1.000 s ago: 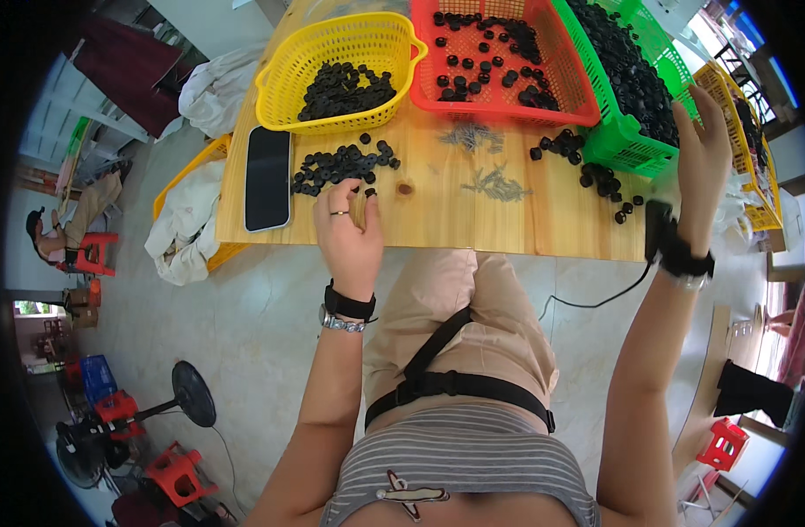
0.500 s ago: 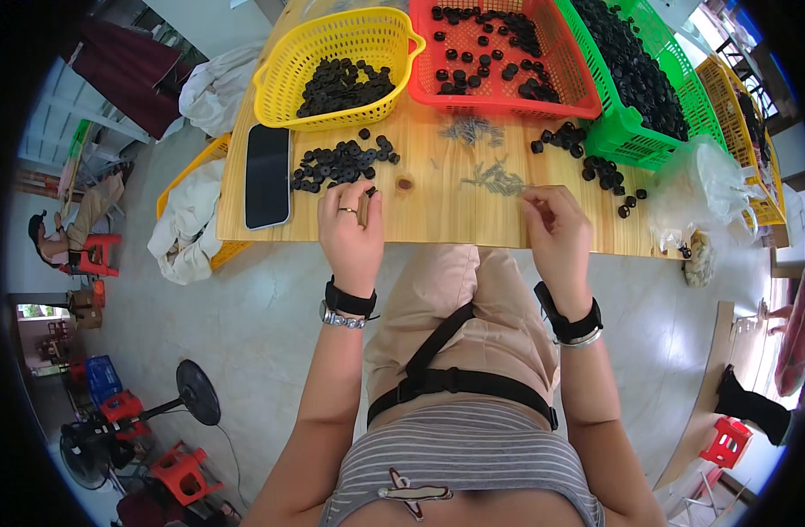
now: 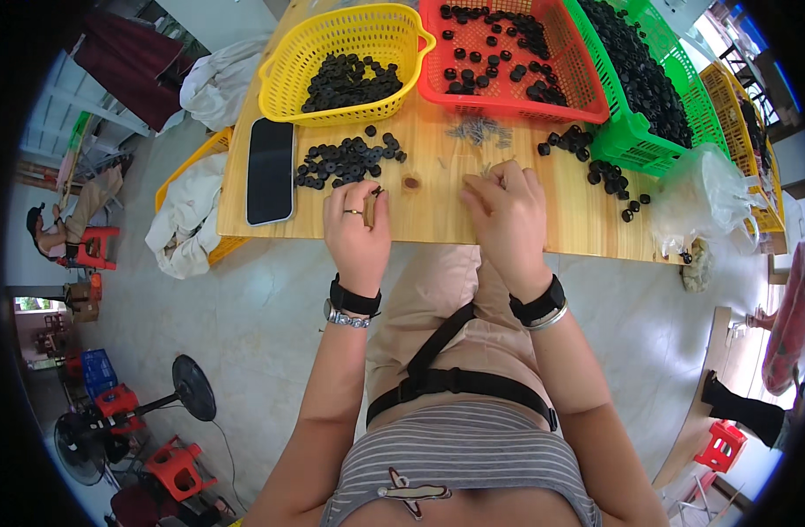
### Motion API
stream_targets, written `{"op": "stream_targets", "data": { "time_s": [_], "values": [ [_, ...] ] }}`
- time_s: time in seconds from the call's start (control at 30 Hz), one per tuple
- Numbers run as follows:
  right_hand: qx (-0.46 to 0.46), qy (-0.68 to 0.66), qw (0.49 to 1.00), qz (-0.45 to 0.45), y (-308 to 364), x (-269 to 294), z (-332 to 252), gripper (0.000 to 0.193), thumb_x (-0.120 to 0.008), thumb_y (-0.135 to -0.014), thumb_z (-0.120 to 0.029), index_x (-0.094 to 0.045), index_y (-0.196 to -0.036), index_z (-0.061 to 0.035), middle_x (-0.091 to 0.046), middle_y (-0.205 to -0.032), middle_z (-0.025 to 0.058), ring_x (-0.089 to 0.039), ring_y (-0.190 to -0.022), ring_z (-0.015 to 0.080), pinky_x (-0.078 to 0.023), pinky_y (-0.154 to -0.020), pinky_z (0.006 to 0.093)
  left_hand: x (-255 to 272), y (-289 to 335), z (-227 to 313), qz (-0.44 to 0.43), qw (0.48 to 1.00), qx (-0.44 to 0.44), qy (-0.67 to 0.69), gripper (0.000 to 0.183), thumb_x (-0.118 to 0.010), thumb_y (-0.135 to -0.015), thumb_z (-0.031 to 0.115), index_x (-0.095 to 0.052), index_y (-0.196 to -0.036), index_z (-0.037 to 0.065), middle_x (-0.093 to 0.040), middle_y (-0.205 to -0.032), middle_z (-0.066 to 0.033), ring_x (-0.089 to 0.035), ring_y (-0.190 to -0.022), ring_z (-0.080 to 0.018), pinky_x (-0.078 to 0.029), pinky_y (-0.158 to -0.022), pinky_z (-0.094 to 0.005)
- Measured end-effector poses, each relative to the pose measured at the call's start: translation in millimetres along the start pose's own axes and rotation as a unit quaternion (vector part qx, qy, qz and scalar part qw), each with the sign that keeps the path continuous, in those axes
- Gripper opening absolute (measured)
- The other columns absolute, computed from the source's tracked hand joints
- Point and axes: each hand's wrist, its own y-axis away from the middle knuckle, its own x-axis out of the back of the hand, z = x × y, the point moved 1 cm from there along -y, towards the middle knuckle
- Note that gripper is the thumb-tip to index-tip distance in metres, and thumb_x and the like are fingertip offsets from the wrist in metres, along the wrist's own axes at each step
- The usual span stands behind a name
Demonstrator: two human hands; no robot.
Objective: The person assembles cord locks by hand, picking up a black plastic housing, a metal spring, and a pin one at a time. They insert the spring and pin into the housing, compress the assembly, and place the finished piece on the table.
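My left hand (image 3: 359,230) is at the table's front edge, thumb and fingers pinched on a small black round piece (image 3: 377,191). Just beyond it lies a loose heap of flat black round pieces (image 3: 343,163) with holes in their middles. My right hand (image 3: 512,221) is over the wooden table (image 3: 429,211), its fingers closed toward the thumb. Whatever sits between those fingertips is too small or hidden to tell. The hand covers most of a near pile of thin grey pins; a farther pile of pins (image 3: 479,130) shows beyond it. Black wheel-like pieces (image 3: 609,176) lie to the right.
A phone (image 3: 270,171) lies at the left. Along the back stand a yellow basket (image 3: 284,101), a red basket (image 3: 508,107) and a green crate (image 3: 635,145), all holding black pieces. A clear plastic bag (image 3: 705,193) hangs at the right corner. A fan (image 3: 194,388) stands at lower left.
My right hand has moved left across the near pins, toward the table's middle. The left hand stays nearly in place, still pinching the black piece. The view has shifted slightly.
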Motion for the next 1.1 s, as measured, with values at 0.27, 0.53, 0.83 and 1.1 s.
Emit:
{"op": "stream_targets", "data": {
  "time_s": [0.27, 0.53, 0.83, 1.1],
  "values": [
    [0.038, 0.005, 0.999, 0.017, -6, -6, 3, 0.006, -0.065, -0.066, -0.009, -0.060, -0.069, -0.0071, -0.049, -0.073, 0.0041, -0.048, -0.070, 0.0222, -0.037, -0.063, 0.0337, -1, 0, -1, 0.013, 1.000, -0.004, 0.007, 0.013, -0.063, -0.073, 0.003, -0.058, -0.085, 0.004, -0.056, -0.084, -0.0080, -0.052, -0.078, -0.0265, -0.043, -0.068, -0.0349],
    [0.035, -0.014, 0.998, 0.051, -5, -9, 7, 0.005, -0.064, -0.066, -0.005, -0.059, -0.067, -0.0058, -0.051, -0.072, 0.0051, -0.049, -0.069, 0.0237, -0.040, -0.061, 0.0340, -1, 1, 0, 0.009, 1.000, -0.004, 0.001, 0.013, -0.063, -0.073, 0.003, -0.058, -0.085, 0.004, -0.056, -0.084, -0.0077, -0.052, -0.078, -0.0263, -0.042, -0.068, -0.0348],
    [-0.074, -0.103, 0.986, 0.106, -7, 7, 7, 0.007, -0.057, -0.077, -0.002, -0.057, -0.084, -0.0035, -0.056, -0.074, 0.0093, -0.053, -0.067, 0.0268, -0.043, -0.059, 0.0341, 6, 7, 0, 0.044, 0.998, -0.040, 0.008, 0.013, -0.062, -0.075, 0.002, -0.058, -0.087, 0.003, -0.055, -0.087, -0.0100, -0.053, -0.080, -0.0232, -0.043, -0.073, -0.0313],
    [-0.250, -0.403, 0.871, 0.129, 1, 41, 11, 0.008, -0.050, -0.085, 0.002, -0.055, -0.091, 0.0021, -0.061, -0.076, 0.0065, -0.057, -0.068, 0.0103, -0.047, -0.066, 0.0225, 17, 25, 38, -0.090, 0.908, 0.123, 0.390, 0.014, -0.055, -0.078, -0.005, -0.055, -0.092, -0.003, -0.057, -0.094, -0.0075, -0.052, -0.080, -0.0093, -0.042, -0.073, -0.0219]
  ]
}}
